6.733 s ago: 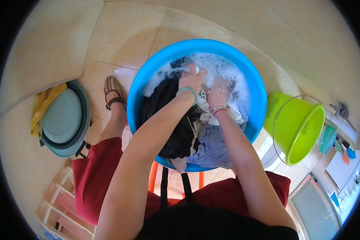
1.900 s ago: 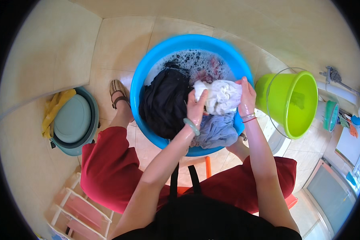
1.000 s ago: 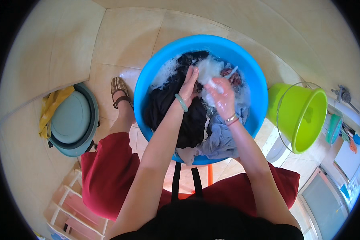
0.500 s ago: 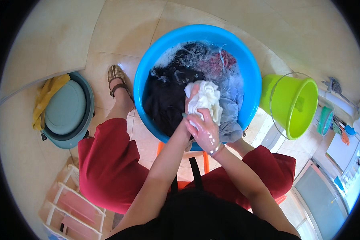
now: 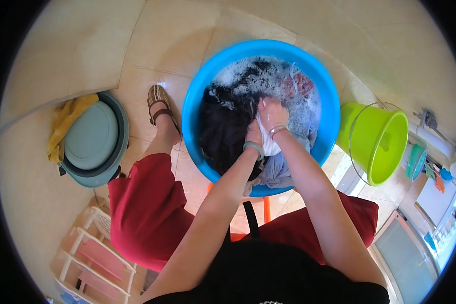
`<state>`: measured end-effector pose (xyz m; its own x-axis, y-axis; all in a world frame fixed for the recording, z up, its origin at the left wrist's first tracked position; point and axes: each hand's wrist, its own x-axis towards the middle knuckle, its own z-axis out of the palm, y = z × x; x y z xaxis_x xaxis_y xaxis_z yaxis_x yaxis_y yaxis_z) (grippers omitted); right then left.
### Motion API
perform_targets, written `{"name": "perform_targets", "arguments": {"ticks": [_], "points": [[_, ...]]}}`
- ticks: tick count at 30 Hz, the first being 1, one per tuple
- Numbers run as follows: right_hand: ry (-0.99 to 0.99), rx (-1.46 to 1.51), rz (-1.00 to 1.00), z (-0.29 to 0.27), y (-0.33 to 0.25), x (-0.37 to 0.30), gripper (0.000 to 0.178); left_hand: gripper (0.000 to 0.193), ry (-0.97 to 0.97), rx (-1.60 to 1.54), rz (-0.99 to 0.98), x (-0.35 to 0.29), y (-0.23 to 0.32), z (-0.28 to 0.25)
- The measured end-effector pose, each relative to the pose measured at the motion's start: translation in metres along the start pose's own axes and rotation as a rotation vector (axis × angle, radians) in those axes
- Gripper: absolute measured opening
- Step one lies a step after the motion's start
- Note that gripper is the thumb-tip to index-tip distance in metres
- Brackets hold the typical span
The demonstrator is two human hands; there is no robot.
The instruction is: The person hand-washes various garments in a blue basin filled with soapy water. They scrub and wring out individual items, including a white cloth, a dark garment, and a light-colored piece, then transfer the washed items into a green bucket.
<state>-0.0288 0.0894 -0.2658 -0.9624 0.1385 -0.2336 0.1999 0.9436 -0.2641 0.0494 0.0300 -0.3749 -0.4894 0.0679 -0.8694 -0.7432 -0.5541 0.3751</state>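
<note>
A large blue tub [image 5: 189, 124] of sudsy water and laundry stands between my legs. Both my hands are over its middle, closed around a white cloth [image 5: 268, 142]. My right hand [image 5: 272, 112] grips the cloth's far part, and my left hand [image 5: 254, 133] holds it just nearer and to the left. The cloth hangs toward me between my wrists; its exact kind cannot be made out. Dark clothes [image 5: 223, 134] fill the tub's left side. A grey-blue garment [image 5: 278, 171] lies at the near right, partly under my right forearm. A reddish patterned cloth [image 5: 300, 85] shows through foam at the far right.
A lime-green bucket [image 5: 362, 133] with a wire handle lies tilted right of the tub. At the left stands a grey-green basin [image 5: 117, 147] with a yellow cloth [image 5: 68, 121] over its edge. A white rack [image 5: 78, 253] is at the lower left. Tiled walls enclose the floor.
My hands have moved away from me and down into the tub with the white cloth. The bunched cloth is now stretched longer, and my right hand has shifted to its far part.
</note>
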Motion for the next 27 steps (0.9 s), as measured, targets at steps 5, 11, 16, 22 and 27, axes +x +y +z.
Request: {"name": "perform_targets", "arguments": {"ticks": [5,11,16,22,27], "points": [[0.013,0.129,-0.199,-0.048,-0.021,-0.101,0.013,0.033,-0.463,-0.446,-0.073,-0.006,-0.003,-0.016],[0.078,0.258,-0.081,-0.017,-0.014,-0.093,0.014,0.032,-0.452,0.024,0.111,-0.029,0.024,-0.004],[0.043,-0.028,0.142,0.020,0.008,0.007,0.025,0.061,0.170,0.108,-0.160,-0.035,0.033,0.023],[-0.152,-0.078,0.068,0.027,0.025,0.038,0.019,0.066,0.188,0.250,0.027,-0.024,0.016,0.026],[0.063,0.015,-0.262,-0.017,-0.007,-0.051,0.014,0.053,-0.278,-0.358,-0.114,0.002,-0.006,-0.005]]}}
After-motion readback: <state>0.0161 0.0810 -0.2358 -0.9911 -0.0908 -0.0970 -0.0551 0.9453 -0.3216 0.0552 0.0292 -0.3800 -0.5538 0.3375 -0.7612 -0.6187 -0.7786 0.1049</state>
